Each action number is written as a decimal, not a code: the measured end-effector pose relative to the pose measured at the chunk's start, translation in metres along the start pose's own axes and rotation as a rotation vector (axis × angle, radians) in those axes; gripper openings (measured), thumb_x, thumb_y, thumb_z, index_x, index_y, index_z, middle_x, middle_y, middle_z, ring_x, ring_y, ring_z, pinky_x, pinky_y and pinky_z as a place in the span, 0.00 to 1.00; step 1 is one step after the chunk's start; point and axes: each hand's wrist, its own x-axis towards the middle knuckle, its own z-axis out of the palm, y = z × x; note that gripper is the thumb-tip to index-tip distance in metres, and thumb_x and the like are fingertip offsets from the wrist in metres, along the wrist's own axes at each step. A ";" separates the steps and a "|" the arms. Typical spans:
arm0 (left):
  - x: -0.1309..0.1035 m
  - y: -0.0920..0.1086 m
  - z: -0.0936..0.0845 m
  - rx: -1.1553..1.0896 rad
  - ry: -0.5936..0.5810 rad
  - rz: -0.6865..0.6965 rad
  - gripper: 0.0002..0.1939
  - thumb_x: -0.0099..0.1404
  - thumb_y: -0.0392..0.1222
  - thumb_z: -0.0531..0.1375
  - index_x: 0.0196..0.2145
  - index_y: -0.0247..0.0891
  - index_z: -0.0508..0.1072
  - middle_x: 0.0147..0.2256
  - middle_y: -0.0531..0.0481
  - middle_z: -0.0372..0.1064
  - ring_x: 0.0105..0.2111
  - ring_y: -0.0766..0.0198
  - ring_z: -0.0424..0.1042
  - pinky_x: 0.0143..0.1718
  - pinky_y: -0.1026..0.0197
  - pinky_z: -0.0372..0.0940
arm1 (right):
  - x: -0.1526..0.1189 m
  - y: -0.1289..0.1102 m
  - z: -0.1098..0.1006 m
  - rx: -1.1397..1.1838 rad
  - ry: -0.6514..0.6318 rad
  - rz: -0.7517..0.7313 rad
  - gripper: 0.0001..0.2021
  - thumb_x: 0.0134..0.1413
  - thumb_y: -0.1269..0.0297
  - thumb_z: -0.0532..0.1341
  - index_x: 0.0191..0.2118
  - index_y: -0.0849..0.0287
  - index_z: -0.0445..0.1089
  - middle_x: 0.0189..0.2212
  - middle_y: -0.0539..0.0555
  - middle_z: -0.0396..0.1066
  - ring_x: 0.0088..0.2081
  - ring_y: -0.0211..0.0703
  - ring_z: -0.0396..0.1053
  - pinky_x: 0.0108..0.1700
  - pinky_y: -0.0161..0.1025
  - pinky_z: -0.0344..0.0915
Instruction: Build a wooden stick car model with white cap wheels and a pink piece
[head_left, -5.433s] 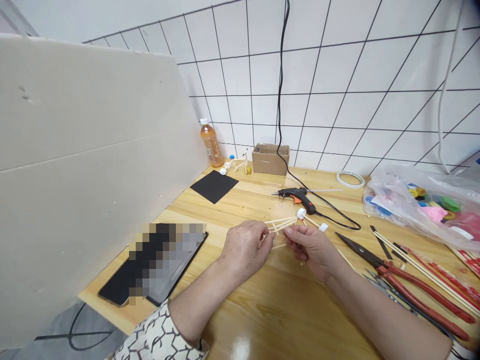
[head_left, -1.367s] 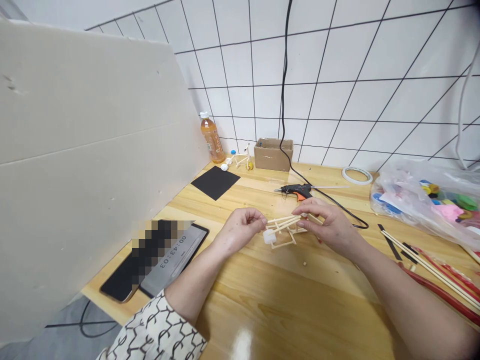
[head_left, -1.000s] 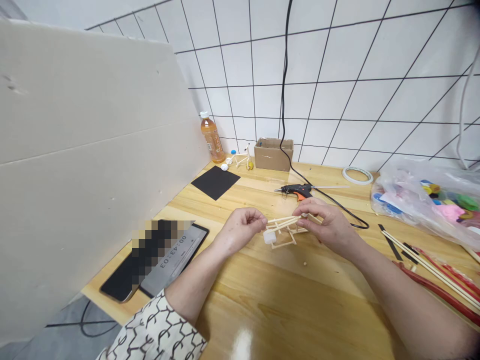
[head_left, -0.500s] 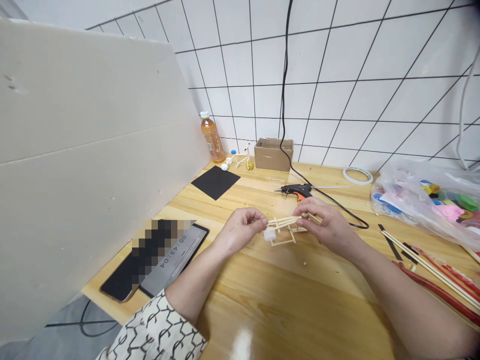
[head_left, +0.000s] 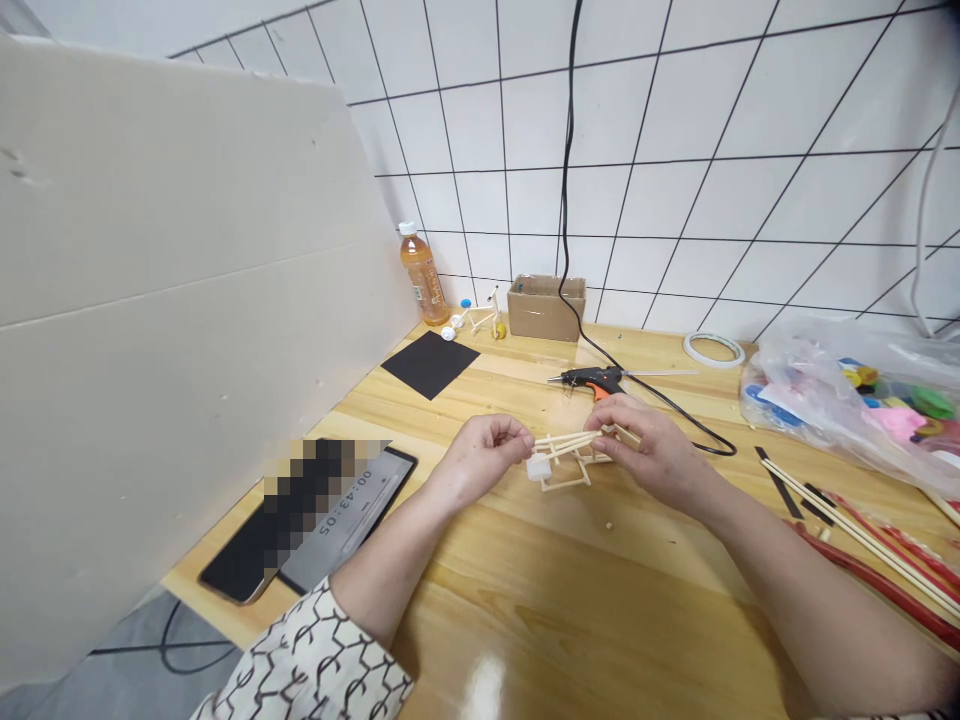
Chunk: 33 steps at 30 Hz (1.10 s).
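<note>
A small frame of pale wooden sticks is held between my hands, low over the table. My left hand pinches its left end, beside a white translucent block fixed there. At the other end, the thumb and fingers of my right hand are closed on the sticks and hide part of them. Just beyond my right hand lies a black and orange hot glue gun with its cord running off behind.
Tea bottle, small stick model and cardboard box stand along the back. A black sheet lies left, near two phones. Rightward are a tape roll, a plastic bag, loose sticks and red-handled pliers.
The phone timer goes from 00:43:04 to 00:43:05. Both hands keep their grip on the stick frame, with almost no movement.
</note>
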 end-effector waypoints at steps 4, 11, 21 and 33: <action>0.001 -0.001 0.000 0.002 0.008 0.015 0.09 0.53 0.43 0.59 0.24 0.32 0.70 0.23 0.51 0.68 0.25 0.68 0.63 0.30 0.65 0.58 | 0.000 -0.001 0.000 -0.004 -0.001 -0.012 0.04 0.54 0.69 0.55 0.32 0.58 0.66 0.32 0.54 0.68 0.37 0.44 0.63 0.41 0.44 0.60; 0.002 -0.001 0.000 0.010 0.014 0.015 0.10 0.53 0.44 0.60 0.24 0.33 0.70 0.23 0.51 0.67 0.24 0.69 0.63 0.30 0.65 0.57 | 0.000 -0.002 0.000 -0.021 0.003 -0.038 0.04 0.54 0.69 0.54 0.32 0.57 0.66 0.32 0.54 0.67 0.37 0.45 0.63 0.41 0.44 0.60; 0.002 -0.001 0.000 0.012 0.007 0.023 0.10 0.54 0.44 0.59 0.24 0.33 0.70 0.23 0.52 0.67 0.24 0.69 0.62 0.30 0.66 0.57 | -0.001 -0.003 0.000 -0.037 0.006 -0.063 0.05 0.55 0.69 0.53 0.32 0.57 0.65 0.32 0.55 0.67 0.37 0.46 0.63 0.41 0.46 0.60; 0.001 0.001 0.000 -0.002 0.010 0.011 0.09 0.54 0.42 0.59 0.24 0.33 0.69 0.23 0.52 0.67 0.25 0.69 0.63 0.31 0.65 0.57 | -0.002 -0.002 -0.001 -0.055 0.019 -0.094 0.05 0.55 0.70 0.53 0.33 0.57 0.66 0.34 0.56 0.68 0.39 0.47 0.63 0.41 0.47 0.60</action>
